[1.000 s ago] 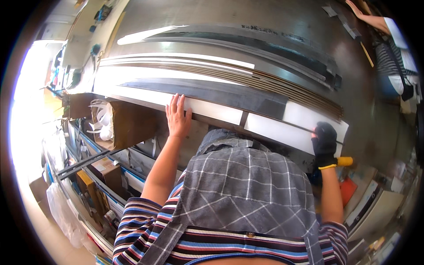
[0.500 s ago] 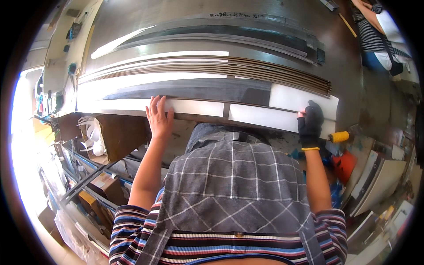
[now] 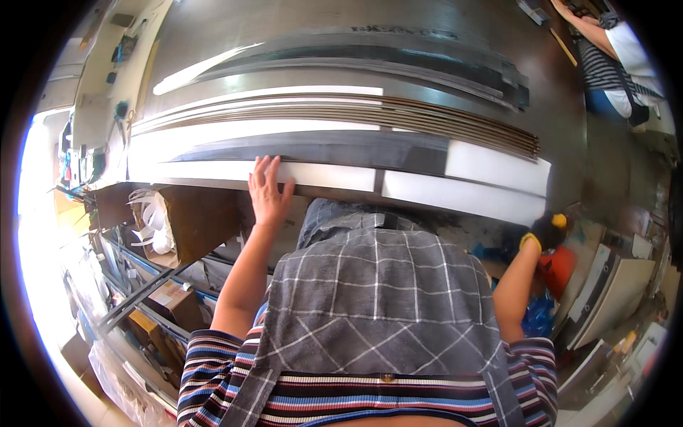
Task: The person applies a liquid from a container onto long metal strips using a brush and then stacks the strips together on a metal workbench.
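ok so the left hand (image 3: 269, 192) is lying bare and loosely spread at the near edge of the surface (image 3: 249, 21), fingers reaching across the near white panel (image 3: 327, 175) with the tips sitting right by the edge of the long dark strip (image 3: 341, 148). it isn't gripping anything, looks more like it's just resting there. that strip is lying flat and lengthwise, with a second white panel (image 3: 462, 198) sitting off toward the right end. behind it a bundle of thin brown strips (image 3: 462, 126) is running the same way. the right hand (image 3: 546, 231), in a black glove with a yellow cuff, is hanging off the right corner, right at a yellow piece (image 3: 559, 220) that's poking out past the fingers. can't tell if it's actually closing around that thing, the glove is too dark and small. my guess on the step: the left is steadying the work while the right is dealing with the yellow piece. imo the next move is calling for a sure hold on that piece, with light pressure on the left so the strip and panels aren't sliding out of line.
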The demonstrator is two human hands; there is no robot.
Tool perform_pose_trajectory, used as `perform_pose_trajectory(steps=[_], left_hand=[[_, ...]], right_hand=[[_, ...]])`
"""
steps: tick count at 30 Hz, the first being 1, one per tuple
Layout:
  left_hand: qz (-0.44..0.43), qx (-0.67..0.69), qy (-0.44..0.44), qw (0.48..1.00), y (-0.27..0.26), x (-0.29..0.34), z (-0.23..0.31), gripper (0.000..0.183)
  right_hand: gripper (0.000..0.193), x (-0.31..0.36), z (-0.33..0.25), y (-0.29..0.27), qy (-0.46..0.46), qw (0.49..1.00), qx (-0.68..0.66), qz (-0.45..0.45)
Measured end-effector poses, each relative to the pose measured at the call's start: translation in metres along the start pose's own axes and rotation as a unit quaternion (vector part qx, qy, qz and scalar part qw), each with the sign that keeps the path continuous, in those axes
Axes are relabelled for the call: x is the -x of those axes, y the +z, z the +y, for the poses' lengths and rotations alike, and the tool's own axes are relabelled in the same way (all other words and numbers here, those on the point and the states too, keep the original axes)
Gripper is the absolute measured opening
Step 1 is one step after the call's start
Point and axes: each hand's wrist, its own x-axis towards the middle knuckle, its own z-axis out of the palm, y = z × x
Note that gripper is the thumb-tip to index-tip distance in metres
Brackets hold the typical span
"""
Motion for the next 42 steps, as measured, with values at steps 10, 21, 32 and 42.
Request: perform_pose_trajectory(steps=[10, 21, 32, 42], left_hand=[[0.044, 0.073, -0.112, 0.99, -0.069, -0.009, -0.148, 0.054], [-0.048, -0.111, 0.12, 0.985, -0.059, -0.021, -0.285, 0.057], [-0.012, -0.069, 0.084, 0.994, -0.062, -0.023, -0.276, 0.059], [-0.02, -0.02, 0.085, 0.996, -0.069, -0.034, -0.257, 0.059]], right_hand=[[0.052, 0.062, 0.026, -0.046, 0.153, 0.986, 0.013, -0.071], [0.052, 0.388, -0.225, -0.102, -0.054, 0.918, -0.186, -0.346], [0.04, 0.425, -0.248, -0.108, -0.105, 0.898, -0.212, -0.37], [0.047, 0.398, -0.189, -0.061, 0.045, 0.906, -0.318, -0.277]])
